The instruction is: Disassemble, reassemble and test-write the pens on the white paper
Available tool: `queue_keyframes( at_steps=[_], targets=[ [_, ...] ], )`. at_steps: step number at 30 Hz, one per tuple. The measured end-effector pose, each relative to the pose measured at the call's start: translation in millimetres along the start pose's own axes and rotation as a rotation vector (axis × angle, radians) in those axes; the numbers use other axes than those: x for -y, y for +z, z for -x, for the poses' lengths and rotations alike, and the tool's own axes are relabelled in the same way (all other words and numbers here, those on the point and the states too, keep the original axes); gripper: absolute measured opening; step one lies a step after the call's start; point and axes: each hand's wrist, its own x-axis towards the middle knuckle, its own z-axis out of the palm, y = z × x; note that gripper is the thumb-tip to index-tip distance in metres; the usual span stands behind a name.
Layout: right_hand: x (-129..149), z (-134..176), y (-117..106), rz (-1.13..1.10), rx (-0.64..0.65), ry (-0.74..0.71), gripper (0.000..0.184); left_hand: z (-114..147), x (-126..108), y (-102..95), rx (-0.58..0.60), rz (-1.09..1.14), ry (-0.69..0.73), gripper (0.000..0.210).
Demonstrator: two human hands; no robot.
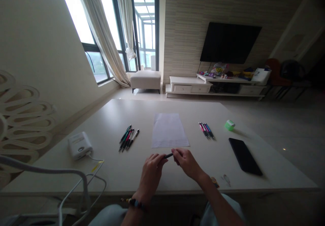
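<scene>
Between my two hands a dark pen (168, 156) lies nearly level, just above the table's near part. My left hand (151, 170) is closed around one end of it. The fingertips of my right hand (186, 160) pinch its other end. Right beyond them lies a stack of white paper (169, 131). Several pens (128, 138) with green, red, white and black barrels sit in a loose pile to the left of the paper. On the right, several more pens (206, 130) in pink, purple and blue lie side by side.
The white table (122, 109) also carries a white power bank (80, 145) with a cable (98, 160) at left. At right are a small green box (230, 125), a black phone (245, 156), and small items (215, 182) near the front edge.
</scene>
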Motion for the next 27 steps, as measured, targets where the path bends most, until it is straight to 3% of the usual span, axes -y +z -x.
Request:
queue_keyframes(
  at_steps=[7, 10, 12, 14, 17, 18, 20, 22, 25, 27],
  targets=[
    [-3, 2, -5, 0.018, -0.025, -0.028, 0.042, -4, -1, 5.7, -0.023, 0.005, 0.024, 0.015],
    [-10, 1, -5, -0.095, -0.075, 0.036, 0.045, -5, -6, 7.5, -0.055, -0.026, 0.049, 0.017],
    [-12, 1, -9, -0.208, -0.047, 0.076, 0.045, -6, -10, 9.5, -0.069, 0.063, -0.032, 0.019],
    [-11, 3, -16, -0.258, -0.045, 0.080, 0.039, -10, -14, 12.3, -0.075, 0.292, -0.223, 0.024],
    [-7, 11, -23, -0.124, -0.073, -0.005, 0.019, -18, -18, 19.5, -0.063, 0.831, -0.534, 0.036],
    [-6, 14, -22, -0.067, -0.045, -0.051, 0.025, -21, -19, 23.0, -0.054, 1.007, -0.601, 0.038],
    [-3, 20, -17, -0.009, 0.024, -0.138, 0.034, -24, -22, 31.7, -0.017, 1.265, -0.677, 0.042],
    [-3, 21, -13, -0.029, 0.022, -0.202, 0.027, -24, -26, 41.1, 0.035, 1.366, -0.692, 0.045],
    [-5, 11, -20, -0.131, -0.207, -0.161, 0.014, -21, -33, 52.1, 0.155, 1.271, -0.600, 0.052],
    [-9, -2, -36, -0.264, -0.455, -0.066, 0.014, -18, -36, 56.9, 0.220, 0.983, -0.458, 0.049]
  ],
)
